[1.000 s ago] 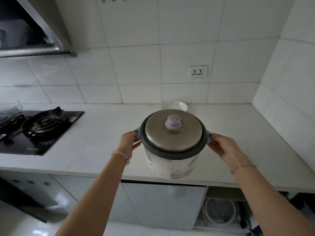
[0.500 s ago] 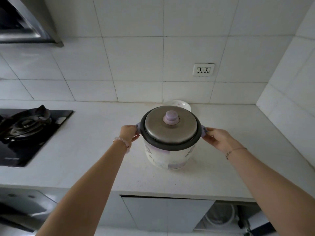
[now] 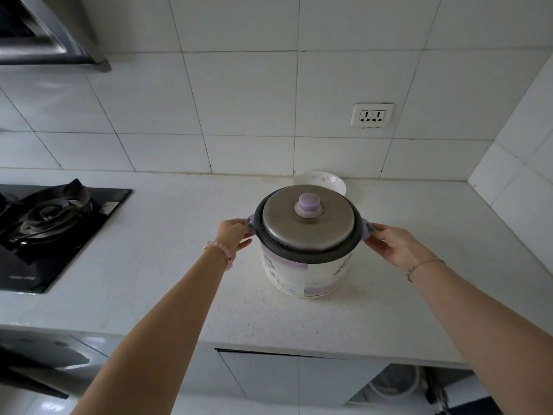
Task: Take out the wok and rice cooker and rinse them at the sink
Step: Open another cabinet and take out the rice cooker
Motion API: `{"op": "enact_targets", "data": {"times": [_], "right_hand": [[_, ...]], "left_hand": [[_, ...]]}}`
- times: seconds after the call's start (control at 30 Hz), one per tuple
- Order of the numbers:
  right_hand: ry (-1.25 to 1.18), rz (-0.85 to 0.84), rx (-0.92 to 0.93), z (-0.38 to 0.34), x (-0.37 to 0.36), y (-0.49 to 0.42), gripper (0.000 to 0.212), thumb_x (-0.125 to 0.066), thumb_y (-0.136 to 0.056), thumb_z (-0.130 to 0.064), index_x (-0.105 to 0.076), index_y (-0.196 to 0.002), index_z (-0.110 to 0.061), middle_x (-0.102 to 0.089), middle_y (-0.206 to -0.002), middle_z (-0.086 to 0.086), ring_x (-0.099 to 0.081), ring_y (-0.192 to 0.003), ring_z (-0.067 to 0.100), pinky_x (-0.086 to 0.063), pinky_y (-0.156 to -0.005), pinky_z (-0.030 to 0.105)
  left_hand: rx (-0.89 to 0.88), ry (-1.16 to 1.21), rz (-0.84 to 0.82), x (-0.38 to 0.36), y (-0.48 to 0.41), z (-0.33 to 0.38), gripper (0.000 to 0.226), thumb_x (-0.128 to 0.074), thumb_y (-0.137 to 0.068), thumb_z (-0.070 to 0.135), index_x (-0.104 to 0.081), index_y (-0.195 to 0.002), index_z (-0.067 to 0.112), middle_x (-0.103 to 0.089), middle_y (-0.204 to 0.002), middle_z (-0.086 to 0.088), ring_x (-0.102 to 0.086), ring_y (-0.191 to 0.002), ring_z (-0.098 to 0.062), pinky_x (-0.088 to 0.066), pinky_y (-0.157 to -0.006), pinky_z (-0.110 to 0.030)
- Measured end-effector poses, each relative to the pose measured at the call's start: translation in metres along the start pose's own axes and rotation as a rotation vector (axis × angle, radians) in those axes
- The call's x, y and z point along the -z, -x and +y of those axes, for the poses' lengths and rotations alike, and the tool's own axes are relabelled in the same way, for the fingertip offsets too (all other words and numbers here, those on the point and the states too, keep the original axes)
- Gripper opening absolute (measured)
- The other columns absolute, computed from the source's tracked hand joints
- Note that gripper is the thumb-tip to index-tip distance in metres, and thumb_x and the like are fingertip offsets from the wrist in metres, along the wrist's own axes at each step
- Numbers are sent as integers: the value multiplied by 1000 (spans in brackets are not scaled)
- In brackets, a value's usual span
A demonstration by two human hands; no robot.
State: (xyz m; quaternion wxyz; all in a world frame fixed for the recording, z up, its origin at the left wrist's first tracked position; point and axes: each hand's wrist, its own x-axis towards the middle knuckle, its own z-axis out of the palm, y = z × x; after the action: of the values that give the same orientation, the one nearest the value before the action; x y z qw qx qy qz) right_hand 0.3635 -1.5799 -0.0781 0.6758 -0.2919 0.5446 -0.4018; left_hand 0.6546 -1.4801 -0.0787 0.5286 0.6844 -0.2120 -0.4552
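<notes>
The rice cooker (image 3: 302,271) stands upright on the white countertop (image 3: 155,283), a white pot with purple flower print, a dark rim and a steel lid with a lilac knob (image 3: 308,204). My left hand (image 3: 233,235) grips its left lilac side handle. My right hand (image 3: 392,244) grips the right side handle. No wok and no sink are in view.
A small white bowl (image 3: 327,181) sits right behind the cooker by the tiled wall. A black gas hob (image 3: 51,232) lies at the left, under a range hood (image 3: 51,37). A wall socket (image 3: 372,115) is above the bowl. A side wall closes the right end.
The cooker has moved from over the counter's front edge further back and down, and now rests on the countertop. Both hands stay on its handles.
</notes>
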Motion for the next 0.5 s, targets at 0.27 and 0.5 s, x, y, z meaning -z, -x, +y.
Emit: {"op": "enact_targets", "data": {"times": [0.27,0.5], "right_hand": [[68,-22,30,-3,-1,10,38,-40,-91,15,-48,-128,11,-59,-86,13,-55,-70,18,-54,-67,21],[601,126,343,-5,8,22,39,-54,-88,-6,-57,-126,-3,-61,-108,13,-60,-96,28,-50,-84,38]], "left_hand": [[-18,-94,4,4,10,0,29,-59,-90,5,-60,-118,-2,-63,-103,-11,-59,-94,-20,-49,-66,-23],[-288,-707,166,11,34,9,35,-47,-94,10,-53,-127,5,-60,-119,-14,-57,-105,-29,-46,-81,-33]]}}
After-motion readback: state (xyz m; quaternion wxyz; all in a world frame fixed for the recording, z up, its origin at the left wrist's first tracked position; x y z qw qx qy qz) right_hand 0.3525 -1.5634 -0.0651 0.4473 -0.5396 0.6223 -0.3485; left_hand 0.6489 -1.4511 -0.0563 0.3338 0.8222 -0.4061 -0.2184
